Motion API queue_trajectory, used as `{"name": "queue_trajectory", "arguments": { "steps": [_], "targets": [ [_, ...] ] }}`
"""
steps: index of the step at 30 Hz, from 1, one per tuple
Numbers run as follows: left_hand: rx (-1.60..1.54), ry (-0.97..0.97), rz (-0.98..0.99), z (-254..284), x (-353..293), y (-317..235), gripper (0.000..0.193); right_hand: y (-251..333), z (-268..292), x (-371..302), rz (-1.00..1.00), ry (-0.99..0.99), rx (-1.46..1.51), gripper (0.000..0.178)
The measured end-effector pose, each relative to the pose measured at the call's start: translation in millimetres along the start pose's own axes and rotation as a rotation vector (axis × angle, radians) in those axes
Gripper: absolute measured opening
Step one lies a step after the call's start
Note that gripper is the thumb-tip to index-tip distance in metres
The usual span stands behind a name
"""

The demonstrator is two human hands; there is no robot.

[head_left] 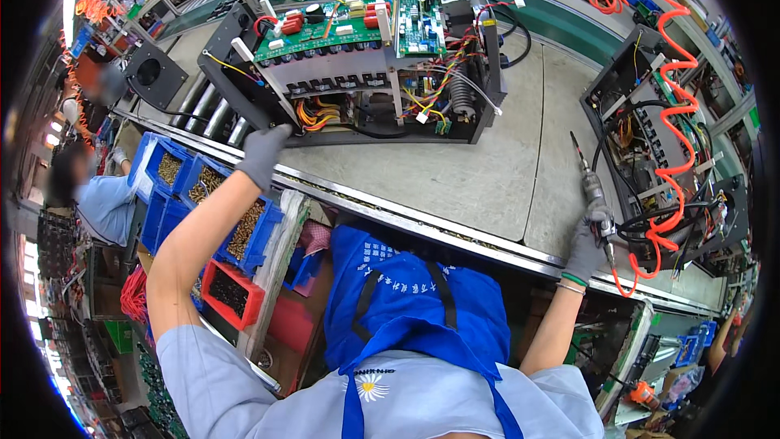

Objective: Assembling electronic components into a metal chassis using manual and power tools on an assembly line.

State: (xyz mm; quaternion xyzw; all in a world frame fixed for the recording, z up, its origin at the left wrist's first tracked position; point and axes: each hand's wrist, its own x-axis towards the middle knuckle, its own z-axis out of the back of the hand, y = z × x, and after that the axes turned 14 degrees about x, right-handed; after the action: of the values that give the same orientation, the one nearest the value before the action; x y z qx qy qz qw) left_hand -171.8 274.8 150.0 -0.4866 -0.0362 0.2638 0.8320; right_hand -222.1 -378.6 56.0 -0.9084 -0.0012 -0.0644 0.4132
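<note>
My left hand (264, 156), in a grey glove, is at the near left corner of a black metal chassis (382, 135), its fingers closed on the edge. The chassis carries a green circuit board (325, 31) on top, a smaller upright-edged board (420, 23) beside it, and bundles of coloured wires (319, 115) inside. Off to the right, my right hand (583, 250), also gloved, is wrapped round a pneumatic screwdriver (594, 189). Its long bit points away from me, over the worktop. A coiled orange air hose (671, 114) hangs nearby.
A second chassis (650, 142) with wiring stands at the right. Blue bins of screws (244, 229) and a red bin of dark screws (229, 293) sit by my left arm. A black fan plate (154, 71) lies beside metal rollers (213, 118). Another person (106, 195) is at the left.
</note>
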Motion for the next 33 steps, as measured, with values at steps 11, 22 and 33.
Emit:
{"name": "queue_trajectory", "arguments": {
  "steps": [11,22,33],
  "targets": [
    [0.119,-0.294,0.017,44.9,111.7,47.4,0.025,-170.9,55.1,18.8,0.023,-0.251,-1.596,0.063],
    [0.208,-0.246,-0.356,31.8,30.8,34.6,0.021,-180.5,133.2,177.8,0.12,0.15,-2.305,0.039],
    [0.748,-0.126,-0.387,42.3,3.7,-22.2,0.052,-194.6,84.9,72.2,0.068,-0.069,-2.602,0.056]
  ]
}}
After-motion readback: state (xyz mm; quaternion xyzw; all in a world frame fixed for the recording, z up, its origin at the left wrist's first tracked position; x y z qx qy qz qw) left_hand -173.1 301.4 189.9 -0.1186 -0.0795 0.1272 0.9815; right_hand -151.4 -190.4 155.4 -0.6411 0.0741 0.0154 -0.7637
